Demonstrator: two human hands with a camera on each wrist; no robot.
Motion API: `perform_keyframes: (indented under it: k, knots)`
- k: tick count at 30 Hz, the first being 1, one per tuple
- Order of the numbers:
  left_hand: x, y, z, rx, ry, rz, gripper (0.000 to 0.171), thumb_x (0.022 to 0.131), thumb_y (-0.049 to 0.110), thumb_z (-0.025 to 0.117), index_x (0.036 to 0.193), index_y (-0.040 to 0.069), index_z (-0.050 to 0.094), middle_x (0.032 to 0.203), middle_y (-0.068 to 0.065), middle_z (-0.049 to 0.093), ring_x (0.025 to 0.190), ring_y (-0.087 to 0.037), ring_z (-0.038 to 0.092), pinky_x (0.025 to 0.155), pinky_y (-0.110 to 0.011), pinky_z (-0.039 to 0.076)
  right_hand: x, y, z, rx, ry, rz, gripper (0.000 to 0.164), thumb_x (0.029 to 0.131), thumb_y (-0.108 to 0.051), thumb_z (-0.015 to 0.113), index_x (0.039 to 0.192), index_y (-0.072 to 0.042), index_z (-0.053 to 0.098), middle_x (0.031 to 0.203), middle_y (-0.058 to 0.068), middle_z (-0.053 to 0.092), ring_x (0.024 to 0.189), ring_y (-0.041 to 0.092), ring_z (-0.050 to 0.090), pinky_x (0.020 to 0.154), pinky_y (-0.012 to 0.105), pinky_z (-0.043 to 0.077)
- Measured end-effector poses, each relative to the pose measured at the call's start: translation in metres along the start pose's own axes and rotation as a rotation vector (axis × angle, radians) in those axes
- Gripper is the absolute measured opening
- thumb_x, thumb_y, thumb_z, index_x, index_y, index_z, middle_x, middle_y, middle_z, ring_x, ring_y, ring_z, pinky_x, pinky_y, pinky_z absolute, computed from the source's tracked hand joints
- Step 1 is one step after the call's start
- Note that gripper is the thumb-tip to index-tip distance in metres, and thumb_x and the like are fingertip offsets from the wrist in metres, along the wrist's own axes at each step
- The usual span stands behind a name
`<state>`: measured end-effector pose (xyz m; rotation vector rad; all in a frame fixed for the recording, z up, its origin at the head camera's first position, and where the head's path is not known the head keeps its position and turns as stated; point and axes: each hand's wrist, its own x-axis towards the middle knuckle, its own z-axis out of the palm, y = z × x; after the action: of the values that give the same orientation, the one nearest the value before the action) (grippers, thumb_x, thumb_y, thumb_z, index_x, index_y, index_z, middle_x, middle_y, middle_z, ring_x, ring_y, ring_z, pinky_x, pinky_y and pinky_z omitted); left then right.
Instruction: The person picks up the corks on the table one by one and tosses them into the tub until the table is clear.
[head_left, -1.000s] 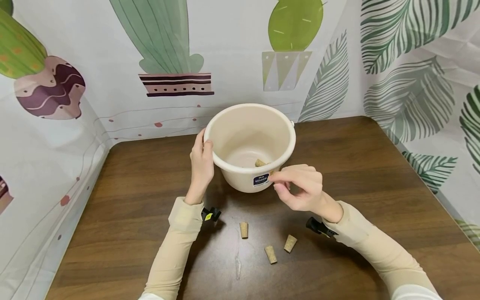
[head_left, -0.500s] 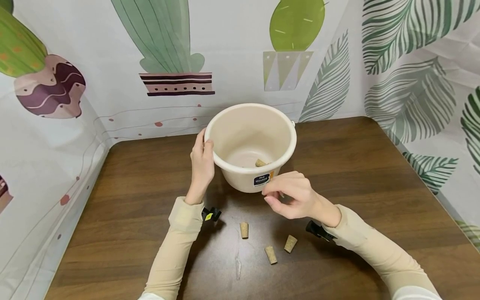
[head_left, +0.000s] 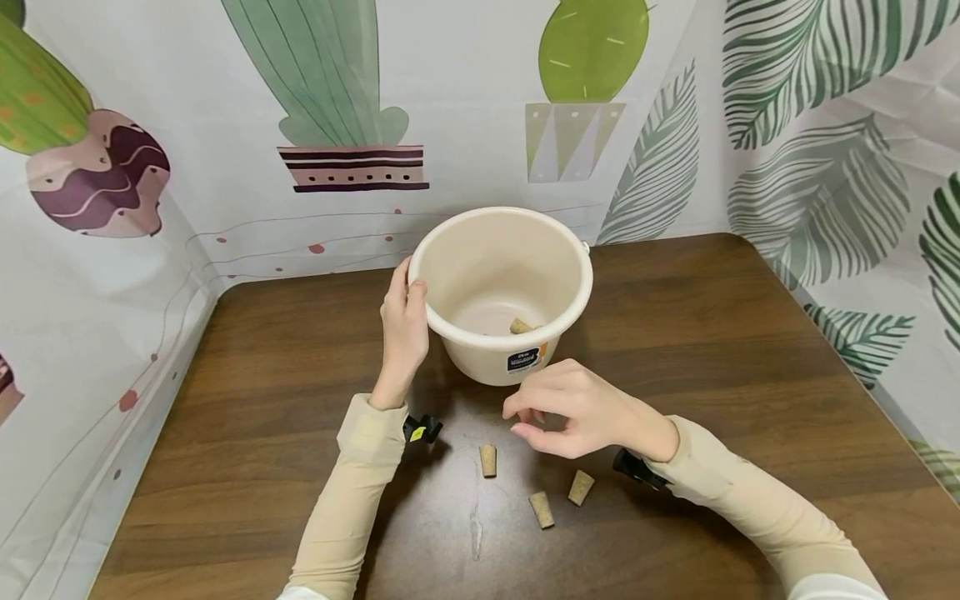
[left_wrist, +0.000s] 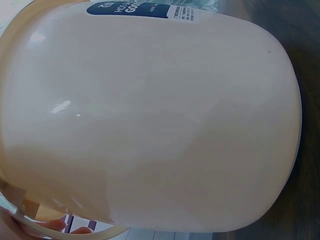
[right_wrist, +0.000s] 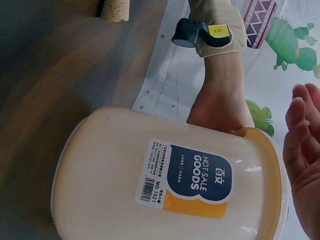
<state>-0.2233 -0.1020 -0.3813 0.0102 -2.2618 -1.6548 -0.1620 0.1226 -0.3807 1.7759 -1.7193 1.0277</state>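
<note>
A cream plastic bucket stands tilted a little toward me on the wooden table. My left hand grips its rim at the left, thumb on the near side; some fingers are hidden behind the wall. At least one cork lies inside the bucket. In front of the bucket hovers my right hand, its fingers loosely bent, thumb and forefinger apart with nothing between them. Just below it on the table lie three more corks: a left cork, a middle cork and a right cork.
The wooden table has a strip of clear tape near the corks. A printed cloth with cacti and leaves hangs behind and beside it. Each wrist wears a black camera, such as the left wrist camera.
My right hand has moved from the bucket's front right side down and left toward the corks, its thumb and forefinger parting. The left hand and bucket have not moved.
</note>
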Motion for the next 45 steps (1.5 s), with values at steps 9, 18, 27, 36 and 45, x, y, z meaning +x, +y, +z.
perform_keyframes:
  k: [9,18,27,36,45]
  knots:
    - [-0.001,0.000,0.000,-0.008,-0.001,0.000,0.047,0.096,0.024,0.038,0.141,0.015,0.049,0.137,-0.009,0.056,0.116,-0.022,0.057,0.099,-0.043,0.046,-0.006,-0.005,0.001,-0.002,-0.250,0.144,0.009,0.091,-0.021,0.059,0.095,-0.014,0.063,0.078,-0.008,0.061,0.069,0.002,0.059,0.067,0.010,0.044]
    - [0.000,-0.001,0.000,-0.005,0.001,-0.002,0.047,0.096,0.025,0.038,0.141,0.015,0.049,0.137,-0.010,0.056,0.117,-0.022,0.057,0.100,-0.042,0.045,-0.012,-0.009,0.006,-0.008,-0.441,0.261,0.007,0.087,-0.025,0.066,0.091,-0.021,0.062,0.080,-0.014,0.057,0.075,-0.002,0.054,0.070,0.010,0.043]
    - [0.000,0.001,-0.001,0.001,0.004,-0.001,0.047,0.096,0.025,0.037,0.141,0.016,0.049,0.137,-0.009,0.057,0.117,-0.022,0.057,0.099,-0.043,0.045,-0.016,-0.010,0.008,0.006,-0.632,0.360,0.013,0.085,-0.029,0.070,0.093,-0.020,0.065,0.085,-0.010,0.061,0.078,0.005,0.058,0.072,0.012,0.043]
    - [-0.001,0.000,0.000,-0.014,0.003,-0.001,0.047,0.096,0.023,0.038,0.141,0.016,0.049,0.137,-0.008,0.056,0.116,-0.023,0.058,0.099,-0.042,0.046,-0.022,-0.017,0.014,0.052,-0.856,0.528,0.043,0.075,-0.042,0.078,0.110,-0.020,0.065,0.096,-0.006,0.060,0.083,0.006,0.056,0.075,0.015,0.044]
    - [-0.001,-0.001,0.000,-0.023,0.002,0.001,0.046,0.096,0.023,0.038,0.140,0.016,0.049,0.136,-0.009,0.057,0.115,-0.026,0.058,0.098,-0.042,0.046,-0.025,-0.021,0.020,0.047,-0.925,0.573,0.049,0.071,-0.047,0.080,0.110,-0.024,0.064,0.096,-0.009,0.059,0.080,-0.001,0.051,0.072,0.014,0.043]
